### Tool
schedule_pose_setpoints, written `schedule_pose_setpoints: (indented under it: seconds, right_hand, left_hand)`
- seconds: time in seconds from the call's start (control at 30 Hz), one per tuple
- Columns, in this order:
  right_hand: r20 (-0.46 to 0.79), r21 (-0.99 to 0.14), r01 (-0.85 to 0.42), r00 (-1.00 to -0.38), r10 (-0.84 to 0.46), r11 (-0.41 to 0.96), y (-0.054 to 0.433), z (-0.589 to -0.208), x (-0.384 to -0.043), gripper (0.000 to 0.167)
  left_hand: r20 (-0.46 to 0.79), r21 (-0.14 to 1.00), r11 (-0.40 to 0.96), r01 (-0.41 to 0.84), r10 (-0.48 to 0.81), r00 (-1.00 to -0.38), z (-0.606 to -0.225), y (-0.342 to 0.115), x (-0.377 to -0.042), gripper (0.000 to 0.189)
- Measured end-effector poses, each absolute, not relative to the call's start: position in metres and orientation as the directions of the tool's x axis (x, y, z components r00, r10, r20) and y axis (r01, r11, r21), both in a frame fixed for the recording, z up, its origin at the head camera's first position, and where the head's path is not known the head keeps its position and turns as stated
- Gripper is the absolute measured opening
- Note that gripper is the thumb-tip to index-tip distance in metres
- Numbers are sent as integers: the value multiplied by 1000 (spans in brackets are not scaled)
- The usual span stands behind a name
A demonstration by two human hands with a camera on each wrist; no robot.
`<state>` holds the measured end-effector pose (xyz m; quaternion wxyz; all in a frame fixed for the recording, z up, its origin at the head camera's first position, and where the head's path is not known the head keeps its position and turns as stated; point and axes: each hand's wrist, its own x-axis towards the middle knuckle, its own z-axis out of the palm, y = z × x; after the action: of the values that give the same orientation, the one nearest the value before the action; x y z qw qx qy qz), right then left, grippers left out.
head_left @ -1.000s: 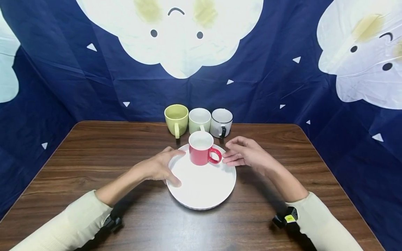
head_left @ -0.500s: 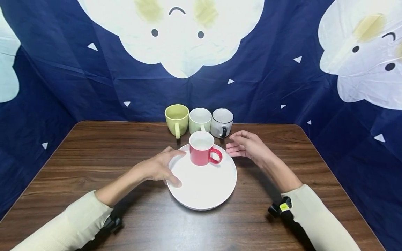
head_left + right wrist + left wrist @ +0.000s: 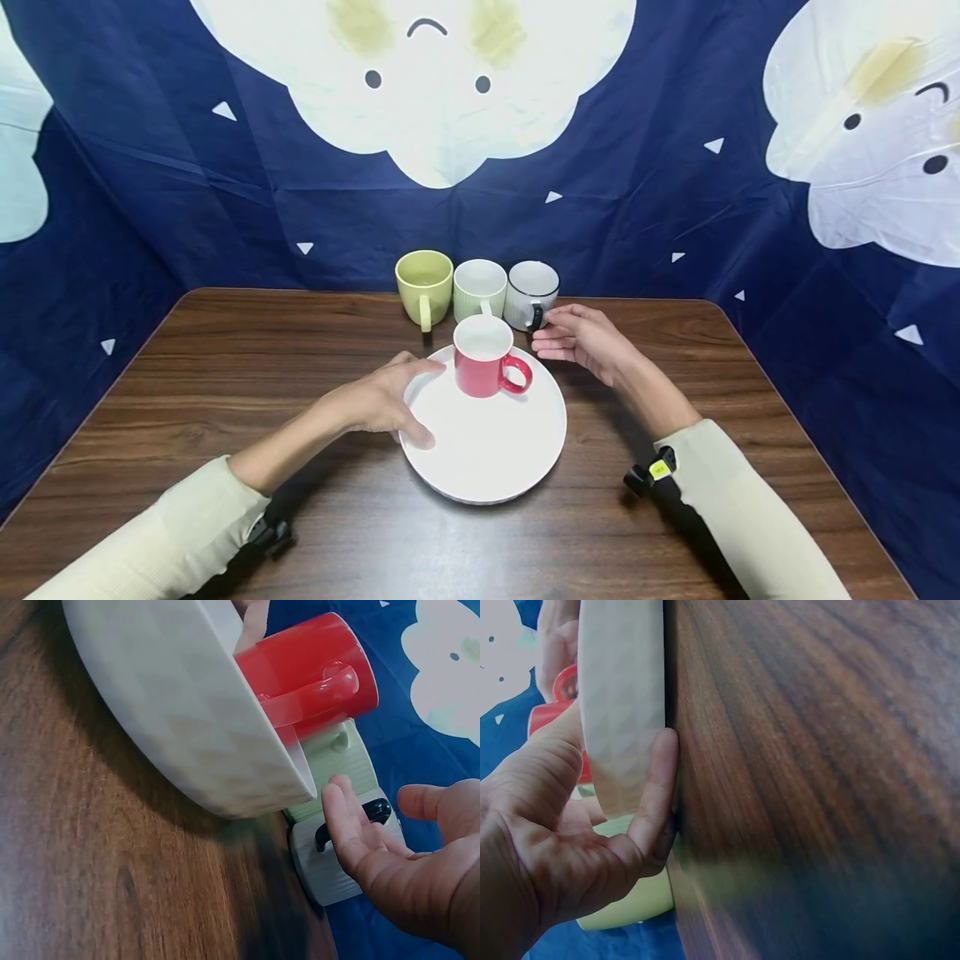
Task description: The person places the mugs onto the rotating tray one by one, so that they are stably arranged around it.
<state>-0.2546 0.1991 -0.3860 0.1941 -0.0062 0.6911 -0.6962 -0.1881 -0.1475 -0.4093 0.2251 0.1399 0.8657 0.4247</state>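
My left hand (image 3: 378, 398) grips the left edge of a round white tray (image 3: 483, 458), thumb over the rim and fingers against its faceted outer wall (image 3: 622, 705). Toward the back of the tray stands a red mug (image 3: 474, 375), upright, its handle to the right. My right hand (image 3: 588, 340) is at the black handle (image 3: 537, 317) of a white, dark-rimmed mug (image 3: 525, 293) behind the tray. In the right wrist view its fingers (image 3: 345, 825) overlap that handle, and the thumb stands apart from them.
Left of the dark-rimmed mug stand a pale green ribbed mug (image 3: 474, 293) and a yellow-green mug (image 3: 417, 292), handles facing me. All three line the back edge of the wooden table (image 3: 225, 358). A blue cloth (image 3: 225, 208) with cloud prints hangs behind.
My right hand has moved from beside the red mug's handle to the black handle farther back. The left hand, the tray and the mugs have stayed put.
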Motion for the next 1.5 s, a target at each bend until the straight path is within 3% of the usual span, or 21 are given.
schedule_pose_setpoints:
  seconds: [0.2, 0.43, 0.83, 1.0, 1.5]
  right_hand:
    - [-270, -961, 275, -910, -315, 28, 194, -388, -260, 24]
    - [-276, -960, 273, -898, -342, 57, 188, -387, -265, 42]
    - [-322, -945, 292, -913, -250, 150, 194, -391, -263, 29]
    - [-312, -945, 279, -924, -220, 169, 197, -394, -261, 37]
    - [-282, -950, 245, -939, -198, 192, 212, -398, -242, 36]
  left_hand:
    - [-264, 801, 595, 59, 441, -858, -409, -147, -186, 117]
    - [-258, 797, 600, 64, 435, -863, -407, -147, -185, 117]
    - [-258, 806, 588, 59, 440, -860, -408, -147, -186, 117]
    - [-252, 809, 584, 62, 441, -861, -408, -148, -185, 116]
    - [-260, 807, 588, 53, 434, -862, -408, -147, -185, 117]
